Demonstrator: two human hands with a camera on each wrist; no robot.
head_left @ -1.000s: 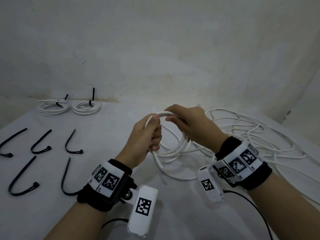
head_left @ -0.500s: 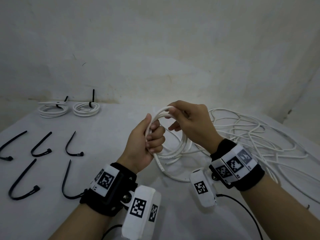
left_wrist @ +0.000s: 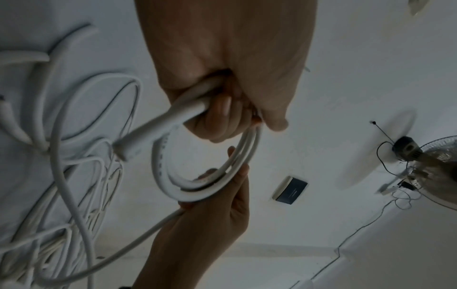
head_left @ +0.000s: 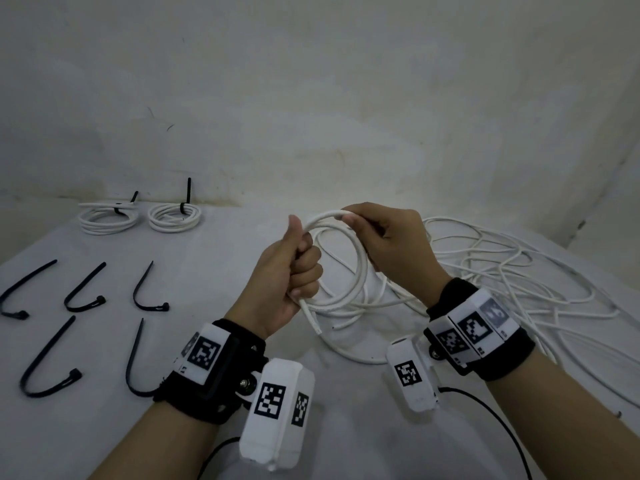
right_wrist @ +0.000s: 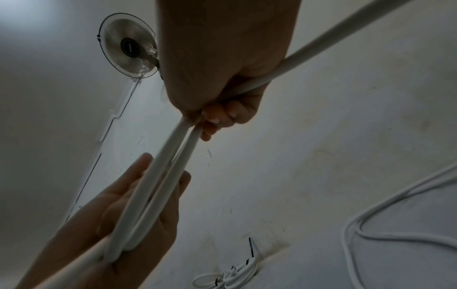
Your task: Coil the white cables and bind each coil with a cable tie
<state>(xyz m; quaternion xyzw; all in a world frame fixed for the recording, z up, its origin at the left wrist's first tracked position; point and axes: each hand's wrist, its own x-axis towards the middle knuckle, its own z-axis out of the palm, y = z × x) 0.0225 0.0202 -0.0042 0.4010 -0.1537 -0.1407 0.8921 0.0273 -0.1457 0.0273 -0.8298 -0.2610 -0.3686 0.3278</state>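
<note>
The left hand is clenched round the white cable, thumb up, at the left side of a small coil of about two loops that is held in the air above the bench. The cut end of the cable sticks out below this fist. The right hand holds the top right of the same coil, with its fingers curled round the strands; from there the free length runs down to the loose pile of cable on the right part of the bench.

The cable looks light, smooth and rather stiff: it keeps a round curve and does not hang limp. I judge that it will spring open when the grip is loosened, so the crossing point of the loops must be kept inside one fist. The best place to hold is where all strands lie together, as in the left hand. The right hand can let the free length slide through and lay a new loop onto the coil. The smooth jacket may slip, and the pile may tangle.

Five black cable ties lie on the left of the bench, well apart from the hands. Two bound coils rest by the wall.
</note>
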